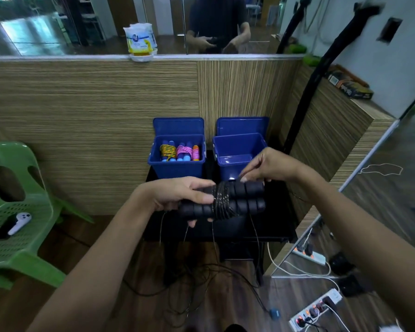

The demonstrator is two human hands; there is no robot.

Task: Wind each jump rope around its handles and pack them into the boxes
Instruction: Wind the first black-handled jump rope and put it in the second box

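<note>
Left hand (177,195) curled in a grip, right hand (268,165) pinching with fingertips, forearms converging.

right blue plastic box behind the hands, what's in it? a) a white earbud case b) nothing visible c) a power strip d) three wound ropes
b: the right blue plastic box shows only its bare blue inside, while the wound ropes sit in the left blue plastic box.

The left hand (177,195) covers the 9 o'clock ends of the black handles (237,200), the wound bundles in the left box (177,164) sit half hidden below its rim, and the green chair (17,212) is cut off at 9 o'clock.
</note>
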